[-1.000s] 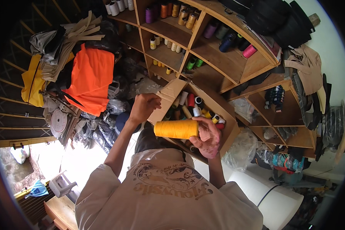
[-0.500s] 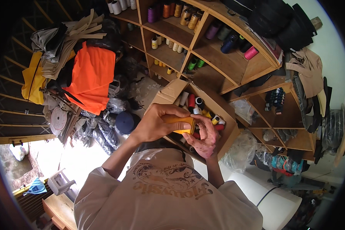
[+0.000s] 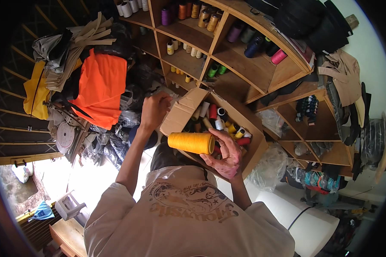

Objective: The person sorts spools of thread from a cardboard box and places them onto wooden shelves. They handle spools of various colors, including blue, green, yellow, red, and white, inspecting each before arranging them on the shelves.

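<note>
My right hand (image 3: 227,155) grips one end of a spool of yellow thread (image 3: 188,142) between thumb and fingers. The spool lies sideways in the air, above the near side of an open cardboard box (image 3: 256,128). Inside that box are several thread spools, among them a red spool (image 3: 212,112) and a white spool (image 3: 219,124). To the left, my left hand (image 3: 155,112) is raised beside the box's left flap (image 3: 182,109). Its fingers are curled together; anything small between them is too faint to make out.
Wooden shelves (image 3: 240,55) with thread spools stand beyond the box. Plastic-wrapped bundles (image 3: 120,147) and orange cloth (image 3: 101,90) are piled at left. Clear plastic (image 3: 268,169) and a large white roll (image 3: 306,225) sit at right.
My left hand has let go of the yellow spool and moved left and up toward the box flap. The spool, now fully visible, stays in my right hand.
</note>
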Tool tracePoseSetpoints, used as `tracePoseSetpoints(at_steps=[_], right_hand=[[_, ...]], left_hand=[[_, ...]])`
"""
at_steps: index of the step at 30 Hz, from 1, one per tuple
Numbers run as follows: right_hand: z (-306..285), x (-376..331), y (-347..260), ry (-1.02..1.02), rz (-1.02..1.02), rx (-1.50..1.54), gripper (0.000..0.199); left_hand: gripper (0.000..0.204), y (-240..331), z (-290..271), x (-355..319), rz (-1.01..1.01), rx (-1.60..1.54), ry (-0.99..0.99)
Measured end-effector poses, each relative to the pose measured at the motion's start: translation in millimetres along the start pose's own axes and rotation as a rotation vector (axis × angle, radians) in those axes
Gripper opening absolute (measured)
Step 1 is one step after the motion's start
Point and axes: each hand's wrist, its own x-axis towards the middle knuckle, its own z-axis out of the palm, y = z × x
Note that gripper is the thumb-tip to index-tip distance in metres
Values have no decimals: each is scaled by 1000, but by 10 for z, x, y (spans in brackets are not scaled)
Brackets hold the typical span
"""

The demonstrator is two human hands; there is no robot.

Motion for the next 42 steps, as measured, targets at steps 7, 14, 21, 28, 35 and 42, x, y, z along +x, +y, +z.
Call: tracePoseSetpoints(at_steps=[7,14,21,28,35,42], right_hand=[[-59,3,69,87,213,527,50],[-173,139,227,198,354,777,42],[-345,212,502,457,247,228,34],[-206,115,285,-172,115,-204,40],[17,-25,295,127,300,475,44],[1,-110,462,-154,227,-124,41]], left_hand=[[34,-190,108,-225,7,-303,-142],[66,388,367,-525,-105,-907,-434],[13,907,353,-973,143,-130,-216],[9,911,-181,-205,326,88,-291],[10,360,432,-923,-148,-458,-462],[11,802,-107,-619,343,139,-304]])
